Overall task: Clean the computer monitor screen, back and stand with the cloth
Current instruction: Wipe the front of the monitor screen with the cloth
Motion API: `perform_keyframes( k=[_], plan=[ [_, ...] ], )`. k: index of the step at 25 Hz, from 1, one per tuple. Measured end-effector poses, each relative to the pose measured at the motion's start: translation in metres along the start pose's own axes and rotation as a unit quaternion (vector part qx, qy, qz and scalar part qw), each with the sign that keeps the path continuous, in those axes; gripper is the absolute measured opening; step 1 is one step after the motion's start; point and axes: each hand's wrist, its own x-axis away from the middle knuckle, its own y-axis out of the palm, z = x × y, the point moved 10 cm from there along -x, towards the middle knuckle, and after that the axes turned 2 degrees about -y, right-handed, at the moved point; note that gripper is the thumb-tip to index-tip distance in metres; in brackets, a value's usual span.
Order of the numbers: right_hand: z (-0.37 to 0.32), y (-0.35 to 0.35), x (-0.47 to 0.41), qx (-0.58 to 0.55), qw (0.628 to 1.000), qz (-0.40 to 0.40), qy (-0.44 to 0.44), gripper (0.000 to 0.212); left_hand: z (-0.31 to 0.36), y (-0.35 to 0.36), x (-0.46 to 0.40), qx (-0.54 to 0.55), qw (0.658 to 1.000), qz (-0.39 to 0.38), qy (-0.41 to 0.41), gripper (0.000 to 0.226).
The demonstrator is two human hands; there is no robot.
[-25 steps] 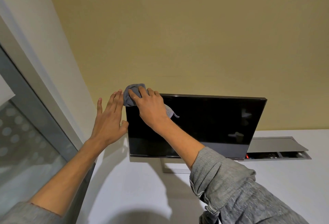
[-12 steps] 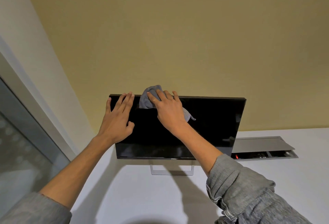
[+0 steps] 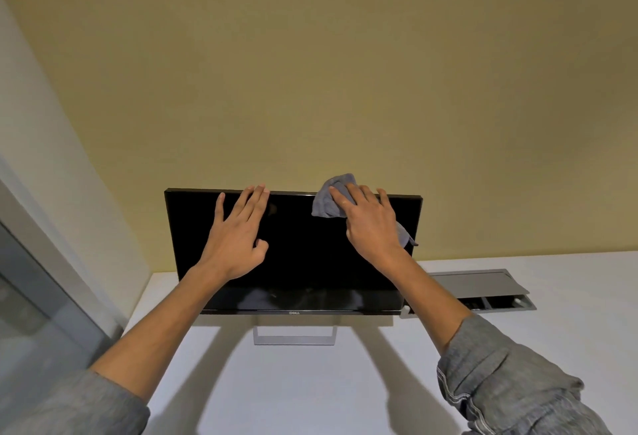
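Observation:
A black flat monitor [image 3: 303, 262] with a dark screen stands on a white desk, on a thin silver stand [image 3: 294, 336]. My left hand [image 3: 238, 237] lies flat on the left half of the screen, fingertips at the top edge. My right hand [image 3: 371, 224] presses a crumpled grey cloth [image 3: 328, 201] against the upper right of the screen, its fingers straight over it; the cloth pokes above the top bezel and a corner hangs out by my wrist. The monitor's back is hidden.
The white desk [image 3: 345, 383] runs to a yellow wall [image 3: 345, 72] behind the monitor. A grey cable box with its lid raised [image 3: 483, 291] is set into the desk to the right. A glass partition with a grey frame [image 3: 41, 296] stands at the left.
My right hand has slid the cloth along the top of the screen from the left corner to the right part. My left hand stayed flat on the left side. The view has shifted left.

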Motion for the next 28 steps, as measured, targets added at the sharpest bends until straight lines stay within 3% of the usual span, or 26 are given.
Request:
perform_keyframes(
  k=[8,16,23,28],
  plan=[
    [0.087,0.002,0.031,0.014,0.999,-0.023,0.033,0.066,0.066,-0.002,-0.017,0.004,1.0,0.003,0.026,0.089],
    [0.133,0.004,0.047,-0.019,0.997,-0.035,0.063,0.063,0.079,-0.001,-0.021,0.011,1.0,0.013,0.024,0.089],
    [0.119,0.0,0.044,-0.062,0.995,-0.024,0.069,0.059,0.052,0.012,-0.009,-0.011,1.0,-0.01,0.01,0.091],
    [0.073,0.003,0.026,-0.08,0.995,-0.041,0.031,0.065,0.029,0.016,-0.005,-0.023,1.0,-0.011,0.008,0.092]
  ],
)
